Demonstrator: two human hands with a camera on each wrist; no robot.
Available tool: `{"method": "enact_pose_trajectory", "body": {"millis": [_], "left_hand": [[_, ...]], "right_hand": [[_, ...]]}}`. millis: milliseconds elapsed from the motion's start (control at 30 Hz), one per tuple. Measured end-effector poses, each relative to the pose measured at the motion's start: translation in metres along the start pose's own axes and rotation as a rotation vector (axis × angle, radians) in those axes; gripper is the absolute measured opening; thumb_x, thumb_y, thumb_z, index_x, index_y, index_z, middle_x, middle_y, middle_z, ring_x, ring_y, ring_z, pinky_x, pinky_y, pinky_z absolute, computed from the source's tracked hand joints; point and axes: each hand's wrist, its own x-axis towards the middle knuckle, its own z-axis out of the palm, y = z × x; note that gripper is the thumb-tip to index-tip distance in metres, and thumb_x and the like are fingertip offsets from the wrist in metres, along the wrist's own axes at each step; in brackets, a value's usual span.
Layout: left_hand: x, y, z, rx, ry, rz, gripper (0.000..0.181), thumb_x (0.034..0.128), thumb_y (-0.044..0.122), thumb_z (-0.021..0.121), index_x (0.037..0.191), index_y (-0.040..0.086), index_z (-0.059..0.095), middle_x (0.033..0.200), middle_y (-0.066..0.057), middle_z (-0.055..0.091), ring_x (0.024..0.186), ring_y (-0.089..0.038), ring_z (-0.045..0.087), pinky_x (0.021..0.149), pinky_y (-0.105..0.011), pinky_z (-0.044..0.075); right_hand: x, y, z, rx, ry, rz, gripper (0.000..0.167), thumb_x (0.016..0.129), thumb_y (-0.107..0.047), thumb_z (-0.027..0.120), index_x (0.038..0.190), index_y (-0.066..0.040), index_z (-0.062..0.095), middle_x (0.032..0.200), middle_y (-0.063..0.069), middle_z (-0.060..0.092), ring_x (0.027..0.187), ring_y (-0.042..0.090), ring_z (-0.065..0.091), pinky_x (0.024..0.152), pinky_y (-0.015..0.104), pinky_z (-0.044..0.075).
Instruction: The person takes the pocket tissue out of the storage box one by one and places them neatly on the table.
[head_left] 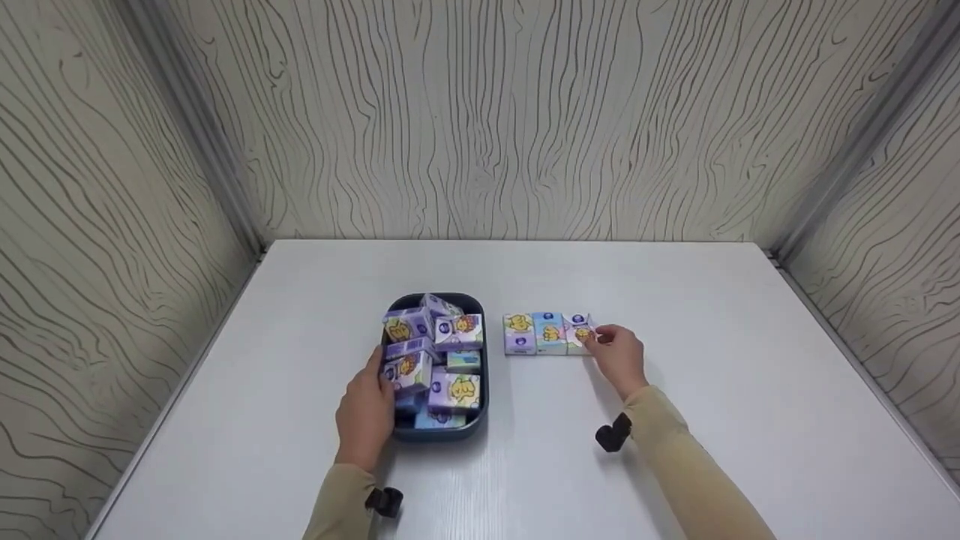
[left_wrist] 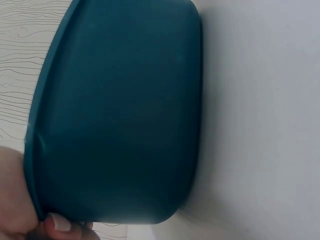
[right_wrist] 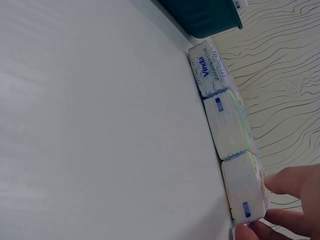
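Note:
My left hand (head_left: 365,409) grips the left rim of a dark teal plastic bin (head_left: 480,431), whose outer wall (left_wrist: 120,110) fills much of the left wrist view. Small tissue packs (head_left: 454,390) with yellow cartoon figures lie heaped inside it at various angles. To the right of the bin, three packs stand side by side in a touching row: a purple pack (head_left: 519,334), a blue pack (head_left: 550,334) and a pink-and-white pack (head_left: 577,343). My right hand (head_left: 621,360) pinches that last one at its right end, thumb on its top face (right_wrist: 265,187).
The white table (head_left: 300,315) carries the bin and the row. Wood-patterned panels (head_left: 480,120) enclose it at the back and both sides. A black wrist camera (head_left: 613,433) sits on the right sleeve, another camera (head_left: 385,501) on the left.

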Motion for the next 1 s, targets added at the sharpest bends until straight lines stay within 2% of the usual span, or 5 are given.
{"method": "enact_pose_trajectory", "body": {"millis": [233, 400, 633, 800, 1000], "left_hand": [[0.002, 0.000, 0.000, -0.001, -0.015, -0.023, 0.048, 0.0984, 0.012, 0.047, 0.145, 0.005, 0.040, 0.127, -0.024, 0.056, 0.110, -0.039, 0.057, 0.084, -0.052, 0.047], [0.003, -0.002, 0.000, -0.006, -0.016, -0.018, 0.049, 0.0985, 0.013, 0.048, 0.146, 0.006, 0.038, 0.128, -0.024, 0.055, 0.111, -0.040, 0.056, 0.086, -0.052, 0.047], [0.004, -0.002, 0.000, -0.002, -0.016, -0.008, 0.050, 0.0985, 0.012, 0.048, 0.147, 0.006, 0.037, 0.129, -0.024, 0.055, 0.112, -0.040, 0.056, 0.086, -0.053, 0.046], [0.002, 0.000, -0.001, 0.001, -0.017, -0.015, 0.049, 0.0985, 0.012, 0.048, 0.146, 0.006, 0.038, 0.130, -0.022, 0.055, 0.112, -0.039, 0.057, 0.085, -0.053, 0.047], [0.001, -0.001, 0.000, -0.003, -0.026, -0.030, 0.049, 0.0989, 0.013, 0.047, 0.147, 0.006, 0.037, 0.131, -0.022, 0.055, 0.114, -0.038, 0.055, 0.088, -0.052, 0.046]], "right_hand": [[-0.005, -0.012, 0.005, -0.058, 0.074, -0.135, 0.040, 0.089, -0.015, 0.064, 0.120, 0.009, 0.056, 0.115, 0.025, 0.053, 0.107, 0.036, 0.050, 0.091, 0.045, 0.041], [-0.017, -0.032, 0.015, -0.082, 0.037, -0.293, 0.040, 0.088, -0.016, 0.068, 0.119, 0.005, 0.057, 0.115, 0.020, 0.054, 0.106, 0.032, 0.052, 0.091, 0.042, 0.043], [-0.049, -0.074, 0.040, -0.160, -0.094, -0.511, 0.030, 0.087, -0.020, 0.071, 0.112, -0.006, 0.064, 0.112, 0.005, 0.057, 0.112, 0.024, 0.052, 0.098, 0.039, 0.040], [-0.074, -0.096, 0.055, -0.208, -0.286, -0.672, 0.031, 0.089, -0.026, 0.069, 0.113, -0.009, 0.063, 0.114, 0.003, 0.058, 0.110, 0.019, 0.052, 0.095, 0.037, 0.042], [-0.094, -0.106, 0.076, -0.393, -0.446, -0.864, 0.037, 0.088, -0.028, 0.069, 0.118, -0.008, 0.062, 0.114, 0.003, 0.057, 0.105, 0.017, 0.053, 0.092, 0.033, 0.044]]}}
